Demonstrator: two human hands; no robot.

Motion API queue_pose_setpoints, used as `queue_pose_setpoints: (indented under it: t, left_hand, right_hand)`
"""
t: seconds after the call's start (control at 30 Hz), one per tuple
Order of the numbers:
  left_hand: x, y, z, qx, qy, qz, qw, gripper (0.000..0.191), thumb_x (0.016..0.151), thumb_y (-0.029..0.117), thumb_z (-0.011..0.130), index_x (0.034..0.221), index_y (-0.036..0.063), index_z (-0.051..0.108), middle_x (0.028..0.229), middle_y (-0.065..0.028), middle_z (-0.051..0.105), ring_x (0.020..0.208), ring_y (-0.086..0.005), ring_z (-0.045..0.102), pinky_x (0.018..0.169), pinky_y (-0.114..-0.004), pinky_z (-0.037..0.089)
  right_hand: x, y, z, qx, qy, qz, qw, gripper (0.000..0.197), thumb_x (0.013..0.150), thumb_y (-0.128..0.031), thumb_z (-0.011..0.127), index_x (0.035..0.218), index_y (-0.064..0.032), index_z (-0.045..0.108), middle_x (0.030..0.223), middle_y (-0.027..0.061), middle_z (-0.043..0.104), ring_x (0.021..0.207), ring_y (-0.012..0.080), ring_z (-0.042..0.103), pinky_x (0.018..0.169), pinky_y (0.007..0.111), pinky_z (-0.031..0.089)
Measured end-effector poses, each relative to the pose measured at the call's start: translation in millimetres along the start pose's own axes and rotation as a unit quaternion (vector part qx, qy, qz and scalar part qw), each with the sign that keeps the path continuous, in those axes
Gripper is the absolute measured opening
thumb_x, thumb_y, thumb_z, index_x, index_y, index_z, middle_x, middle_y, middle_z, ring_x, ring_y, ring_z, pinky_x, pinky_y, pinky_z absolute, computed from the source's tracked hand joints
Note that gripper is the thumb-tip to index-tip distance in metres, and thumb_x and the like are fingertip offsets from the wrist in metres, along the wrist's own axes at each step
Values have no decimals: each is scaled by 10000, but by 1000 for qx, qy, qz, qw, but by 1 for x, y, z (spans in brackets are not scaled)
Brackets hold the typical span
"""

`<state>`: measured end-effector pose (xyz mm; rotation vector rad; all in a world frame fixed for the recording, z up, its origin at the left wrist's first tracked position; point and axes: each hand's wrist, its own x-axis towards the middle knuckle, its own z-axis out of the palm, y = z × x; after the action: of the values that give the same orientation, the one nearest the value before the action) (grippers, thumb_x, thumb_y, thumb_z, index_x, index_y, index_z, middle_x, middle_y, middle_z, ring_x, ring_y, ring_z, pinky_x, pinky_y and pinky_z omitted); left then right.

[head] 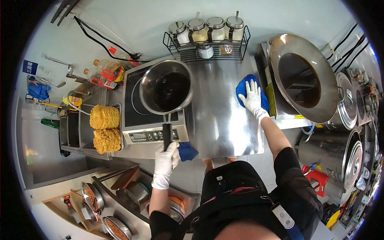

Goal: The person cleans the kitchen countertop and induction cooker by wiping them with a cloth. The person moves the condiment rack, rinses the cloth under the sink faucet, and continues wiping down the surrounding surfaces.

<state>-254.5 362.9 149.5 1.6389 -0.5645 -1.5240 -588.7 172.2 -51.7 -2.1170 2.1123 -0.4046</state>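
Note:
In a white glove, my left hand [166, 159] is closed around the black handle [167, 135] of a steel saucepan [147, 99]. Dark liquid lies in the pan. The pan is over the right part of an induction cooker [132, 115]; whether it touches the glass I cannot tell. My right hand [253, 97], also gloved, presses flat with spread fingers on a blue cloth [241, 85]. That cloth rests on the steel worktop [216, 96] near its right side. A second blue cloth [188, 151] hangs at the front edge beside my left hand.
A large wok [274, 66] of dark liquid stands at right. Behind the worktop, a wire rack [207, 56] holds seasoning jars [216, 28]. Two fried noodle blocks [105, 117] sit left of the cooker, near oil bottles [105, 72] and a sink [85, 129]. Steel pots [324, 150] stand lower right.

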Motion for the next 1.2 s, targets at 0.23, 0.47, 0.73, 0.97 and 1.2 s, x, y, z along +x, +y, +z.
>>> queue_pose_setpoints:
  t: [0.23,0.47,0.73,0.97,1.2]
  left_hand:
    - [30,12,-55,-32,91,11,995,214,870,241,605,837,38,545,521,15,429,343,-75,344,313,-226,231]
    - [51,19,-73,-57,119,13,991,212,867,241,609,846,37,557,538,19,435,353,-62,344,322,-212,228]
    - [63,18,-78,-61,100,24,993,212,871,245,602,837,38,572,545,19,445,358,-71,360,329,-207,241]
    - [63,12,-86,-32,89,41,995,240,874,289,591,784,69,558,530,28,458,359,-79,398,324,-206,286]
    - [74,1,-104,46,105,115,987,328,887,346,563,994,40,611,806,-24,632,690,-92,589,606,-209,468]
  right_hand:
    - [82,-41,20,-10,-55,-34,998,718,789,-383,580,1385,-106,291,1457,138,223,1331,299,232,1078,406,193]
    - [97,-128,54,49,-58,-158,985,588,835,-284,517,1374,-147,326,1453,85,262,1284,279,311,1008,445,292]
    - [9,-180,56,200,-152,-406,878,554,661,31,460,1201,-75,531,1347,88,433,986,278,513,907,354,357]
    - [-20,-143,-36,479,2,-169,862,425,699,93,413,1043,-49,620,1044,169,613,1018,300,553,916,366,408]
    - [87,-84,5,110,-56,-49,991,596,820,-313,558,1338,-77,382,1381,137,369,1276,299,328,1069,398,234]
